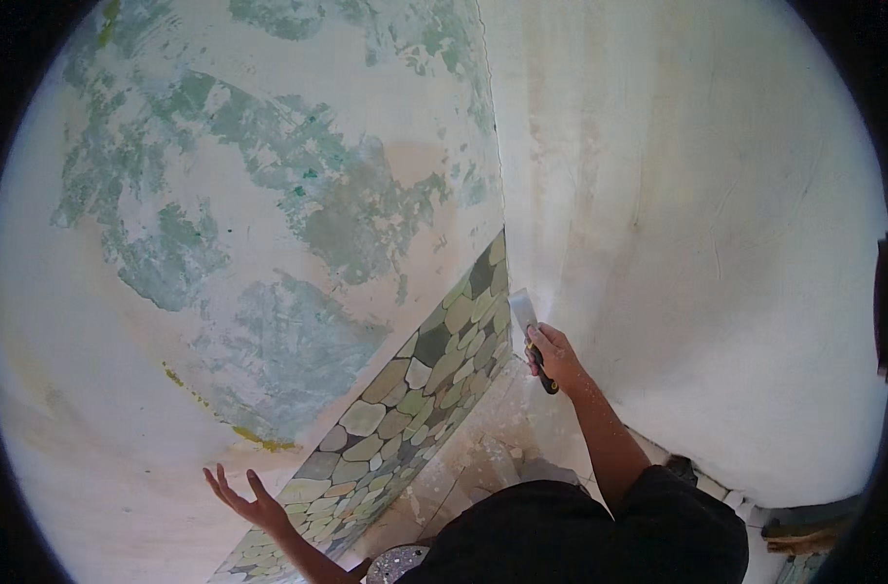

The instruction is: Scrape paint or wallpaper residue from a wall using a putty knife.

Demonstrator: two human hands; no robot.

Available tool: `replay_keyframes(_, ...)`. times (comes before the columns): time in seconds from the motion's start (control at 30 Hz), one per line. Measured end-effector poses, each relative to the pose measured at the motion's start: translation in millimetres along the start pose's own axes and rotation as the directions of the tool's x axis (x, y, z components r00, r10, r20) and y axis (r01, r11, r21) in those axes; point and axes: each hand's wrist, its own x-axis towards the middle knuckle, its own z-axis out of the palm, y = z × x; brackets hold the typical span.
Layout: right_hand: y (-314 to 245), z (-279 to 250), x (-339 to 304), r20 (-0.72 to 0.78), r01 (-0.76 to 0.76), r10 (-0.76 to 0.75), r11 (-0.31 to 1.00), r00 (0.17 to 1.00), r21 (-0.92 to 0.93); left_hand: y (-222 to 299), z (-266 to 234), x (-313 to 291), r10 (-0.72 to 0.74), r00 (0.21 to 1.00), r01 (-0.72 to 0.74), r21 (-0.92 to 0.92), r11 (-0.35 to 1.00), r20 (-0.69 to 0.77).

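Observation:
In my right hand (pixel 553 355) is a scraper (pixel 524 310) with a flat metal blade and a dark handle marked with yellow. Its blade points up toward the white right-hand wall (pixel 678 243), close to the corner; whether it touches cannot be made out. My left hand (pixel 241 501) holds nothing and is raised, fingers spread, near the lower part of the left wall (pixel 366 282). That wall has white plaster with patchy green-grey areas where the coating is uneven. A band of pebble-patterned covering (pixel 405 399) runs along its bottom.
A crack (pixel 493 107) runs down the corner between the walls. Below lies a tiled floor (pixel 463 477) strewn with pale debris. A round speckled object (pixel 397 562) sits beside my left forearm. Brown and dark items (pixel 804 535) lie at the lower right.

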Motion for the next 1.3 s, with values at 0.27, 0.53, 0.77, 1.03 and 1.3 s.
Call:
replay_keyframes(0.27,-19.2,-31.4,25.6,-0.136,0.151,-0.314,0.738,0.94,-0.658,21.6,-10.0,34.1,0.075,0.996,-0.08,0.142,0.987,0.039)
replay_keyframes(0.53,-62.8,-44.1,114.6,-0.045,0.227,-0.448,0.533,0.893,-0.815,38.7,11.5,53.4,0.061,0.995,-0.082,0.318,0.944,0.075)
replay_keyframes(0.77,-92.8,-7.5,164.9,0.092,0.337,-0.406,0.59,0.909,-0.734,34.4,33.8,52.8,0.045,0.999,-0.043,0.388,0.921,0.005)
replay_keyframes(1.03,-125.3,45.1,180.0,0.153,0.449,-0.512,0.525,0.845,-0.723,44.2,36.6,52.7,0.035,0.999,-0.028,0.416,0.909,-0.008)
replay_keyframes(1.3,-126.4,74.1,181.4,0.157,0.457,-0.518,0.525,0.841,-0.718,38.2,34.9,51.7,0.027,1.0,-0.021,0.44,0.898,-0.008)
